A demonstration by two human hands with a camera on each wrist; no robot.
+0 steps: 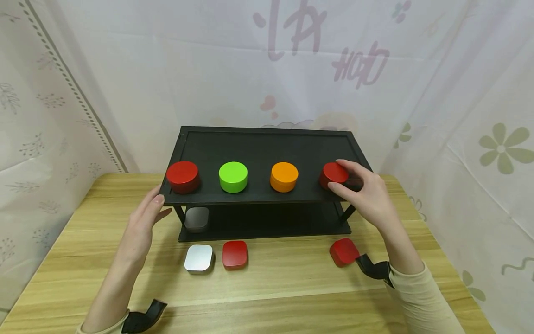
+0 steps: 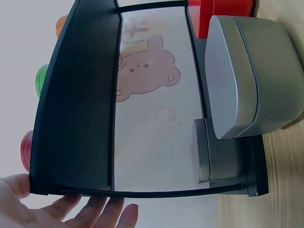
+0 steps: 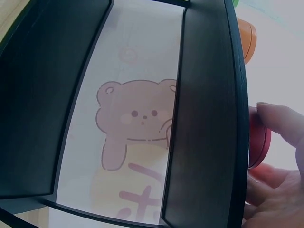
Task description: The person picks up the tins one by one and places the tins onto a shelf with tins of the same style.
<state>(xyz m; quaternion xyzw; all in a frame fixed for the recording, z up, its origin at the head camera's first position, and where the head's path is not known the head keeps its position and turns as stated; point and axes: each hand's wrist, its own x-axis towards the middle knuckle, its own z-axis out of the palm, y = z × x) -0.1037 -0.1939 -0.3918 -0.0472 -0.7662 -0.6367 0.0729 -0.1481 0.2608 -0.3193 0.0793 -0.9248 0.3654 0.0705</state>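
Note:
A black two-tier shelf [image 1: 267, 148] stands on the table. My left hand [image 1: 139, 227] holds its left front corner, thumb at the top edge and fingers against the end, as the left wrist view shows. At the right of the upper tier, my right hand [image 1: 371, 190] grips a round red tin [image 1: 335, 172] between thumb and fingers. The tin sits on the shelf top in the right wrist view. Along the same tier stand an orange round tin [image 1: 284, 176], a green round tin [image 1: 233, 177] and another round red tin [image 1: 183, 176] near my left hand.
On the lower tier, at its left end, sits a grey square tin [image 1: 197, 219]. In front of the shelf, a silver square tin [image 1: 199, 259] and a red square tin [image 1: 235, 254] lie on the wooden table [image 1: 267, 306]. Another red tin [image 1: 344, 252] lies near my right forearm. A printed cloth [image 1: 225, 69] hangs behind.

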